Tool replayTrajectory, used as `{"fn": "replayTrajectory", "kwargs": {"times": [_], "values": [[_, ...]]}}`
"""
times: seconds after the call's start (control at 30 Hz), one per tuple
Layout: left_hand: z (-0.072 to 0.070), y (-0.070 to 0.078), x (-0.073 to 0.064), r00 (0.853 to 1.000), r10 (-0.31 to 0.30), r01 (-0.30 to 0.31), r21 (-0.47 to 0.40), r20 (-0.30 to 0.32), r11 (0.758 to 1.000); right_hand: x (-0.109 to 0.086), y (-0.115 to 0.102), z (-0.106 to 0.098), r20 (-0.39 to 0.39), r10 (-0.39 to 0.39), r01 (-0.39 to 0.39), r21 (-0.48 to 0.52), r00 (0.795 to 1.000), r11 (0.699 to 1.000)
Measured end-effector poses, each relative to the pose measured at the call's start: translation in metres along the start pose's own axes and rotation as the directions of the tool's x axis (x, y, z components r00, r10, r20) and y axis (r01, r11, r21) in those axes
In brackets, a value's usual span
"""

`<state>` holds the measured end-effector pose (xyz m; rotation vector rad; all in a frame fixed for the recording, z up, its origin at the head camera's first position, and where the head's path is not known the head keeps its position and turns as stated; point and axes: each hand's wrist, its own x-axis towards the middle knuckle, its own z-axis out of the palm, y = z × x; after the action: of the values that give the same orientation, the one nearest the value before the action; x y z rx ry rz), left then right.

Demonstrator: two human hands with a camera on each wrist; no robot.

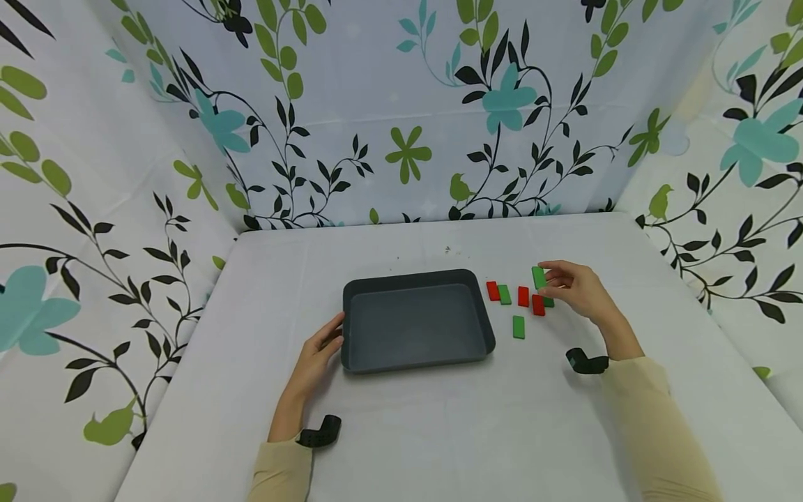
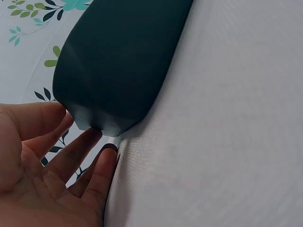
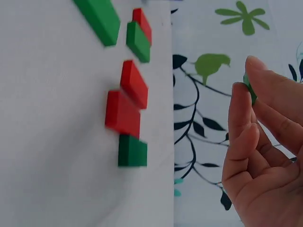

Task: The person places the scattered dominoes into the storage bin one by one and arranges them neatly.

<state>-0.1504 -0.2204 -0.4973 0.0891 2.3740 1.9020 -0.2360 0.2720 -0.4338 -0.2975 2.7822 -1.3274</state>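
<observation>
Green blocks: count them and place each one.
4: a green block in the right hand, another beside the leftmost red block, another lowest in head view, another beside the rightmost red block, partly hidden.

You face a white table (image 1: 452, 432) filling the lower middle of the head view, its far edge running just above centre. Across the top, your pale bluish backdrop (image 1: 383, 97) carries green leaves, turquoise blooms and dark stems. Matching whiter panels flank you, the left panel (image 1: 100, 209) and the right panel (image 1: 721, 237), under soft light.
</observation>
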Motion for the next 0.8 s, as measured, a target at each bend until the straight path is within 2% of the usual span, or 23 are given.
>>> {"fn": "replayTrajectory", "kwargs": {"times": [0.13,0.23,0.47,0.63,0.8], "values": [[0.000,0.001,0.000,1.000,-0.004,0.004,-0.006,-0.001,1.000,0.004,-0.024,0.015,-0.028,-0.032,0.035,0.092,0.999,0.995],[0.000,0.001,0.001,1.000,-0.005,0.005,-0.014,-0.003,1.000,0.006,-0.042,0.027,-0.046,-0.058,0.066,0.183,0.997,0.981],[0.001,0.000,0.002,1.000,-0.002,0.002,-0.022,-0.006,1.000,0.016,-0.083,0.065,-0.046,-0.120,0.128,0.392,0.992,0.911],[0.001,0.000,0.001,1.000,-0.021,0.020,-0.016,-0.015,1.000,0.026,-0.103,0.099,-0.016,-0.130,0.124,0.444,0.991,0.888],[0.001,0.002,0.000,1.000,-0.026,0.026,-0.010,-0.015,1.000,0.036,-0.114,0.135,0.009,-0.137,0.119,0.428,0.991,0.896]]}}
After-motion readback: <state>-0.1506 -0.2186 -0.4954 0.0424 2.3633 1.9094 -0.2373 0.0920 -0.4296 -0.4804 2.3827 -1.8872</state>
